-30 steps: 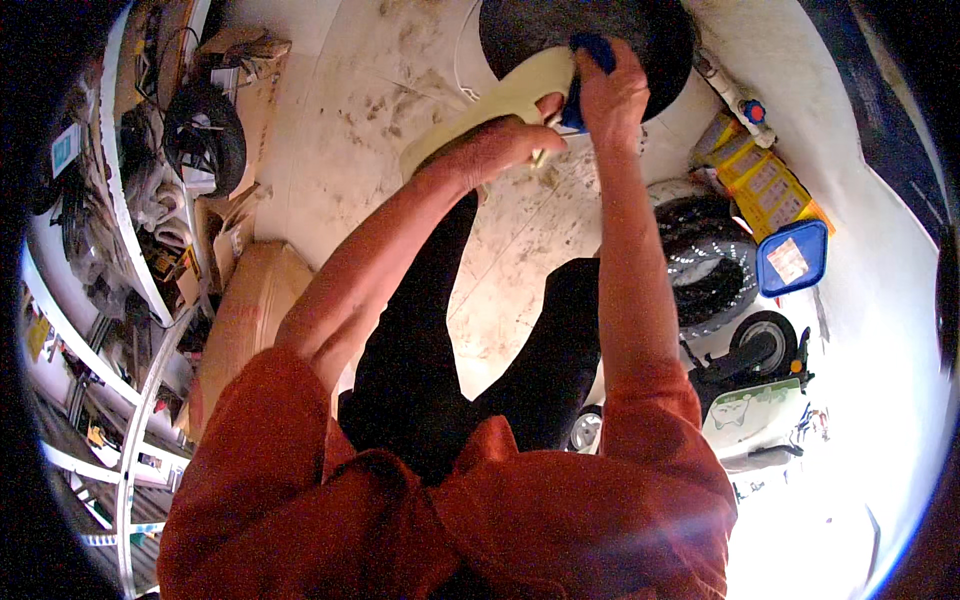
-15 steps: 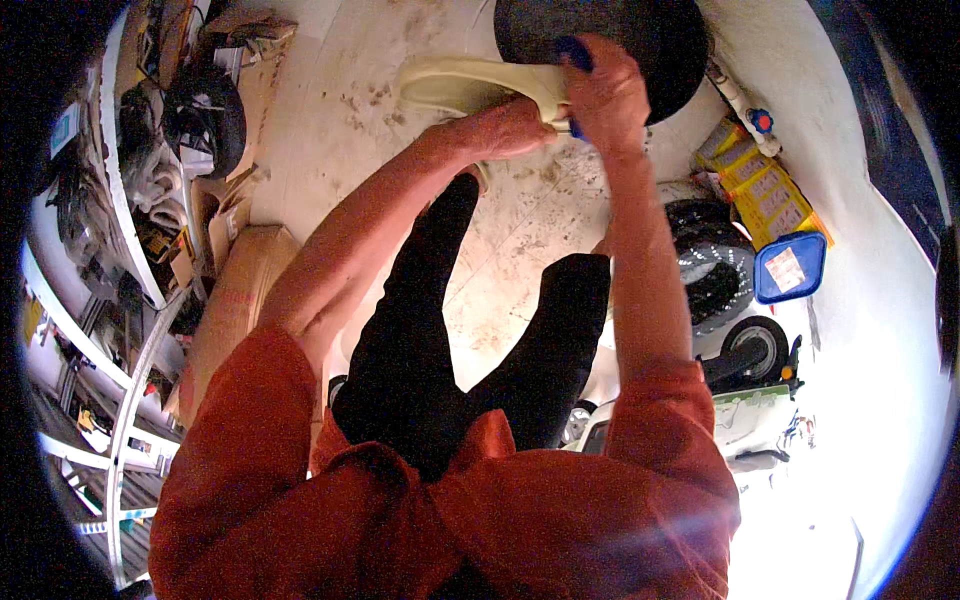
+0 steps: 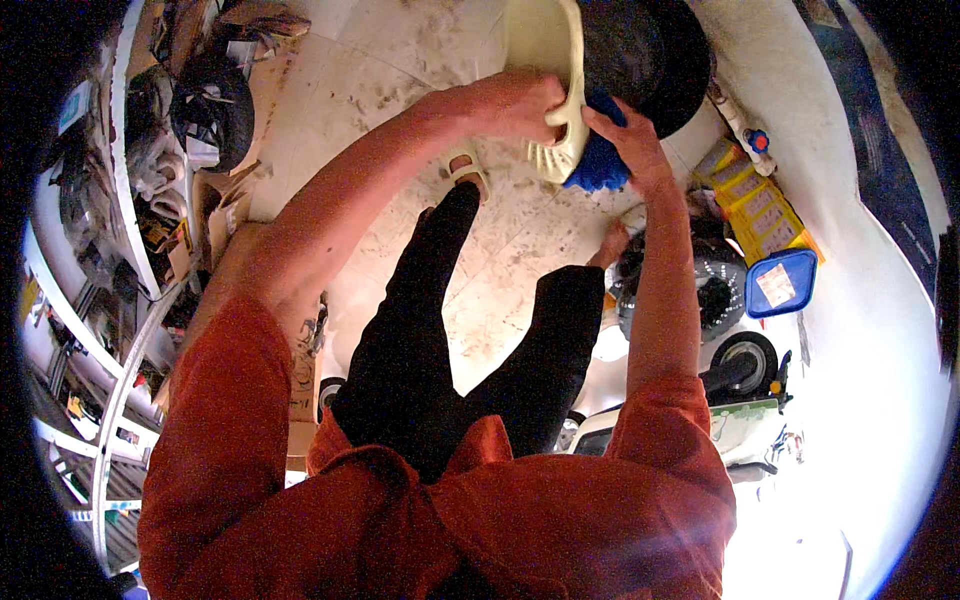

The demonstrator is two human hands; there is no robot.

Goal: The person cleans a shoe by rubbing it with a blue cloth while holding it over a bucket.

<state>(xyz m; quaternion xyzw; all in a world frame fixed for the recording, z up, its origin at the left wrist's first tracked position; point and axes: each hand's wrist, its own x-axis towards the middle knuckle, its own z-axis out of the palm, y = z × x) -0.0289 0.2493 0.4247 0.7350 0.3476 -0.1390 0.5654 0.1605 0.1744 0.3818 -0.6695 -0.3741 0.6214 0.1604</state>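
Observation:
My left hand (image 3: 530,105) grips a cream plastic clog (image 3: 545,40) with slots near its lower end, held up in front of me. Bunched in my right hand (image 3: 635,145) is a blue fuzzy cloth (image 3: 598,165), which lies against the clog's right side near the slotted end. My right thumb points toward the clog; the other fingers are partly hidden. Below, my left foot wears a similar cream clog (image 3: 462,162), while my right foot (image 3: 610,245) looks bare.
A large black round object (image 3: 650,60) stands beyond my right hand. To the right are yellow boxes (image 3: 755,200), a blue-rimmed lid (image 3: 782,283), a pipe with a blue valve knob (image 3: 757,140) and wheels (image 3: 745,365). Cluttered metal shelving (image 3: 130,220) and cardboard (image 3: 225,225) line the left.
The clog has turned from lying sideways to upright, its slotted end now toward me. My right hand has come lower, and more of the blue cloth shows.

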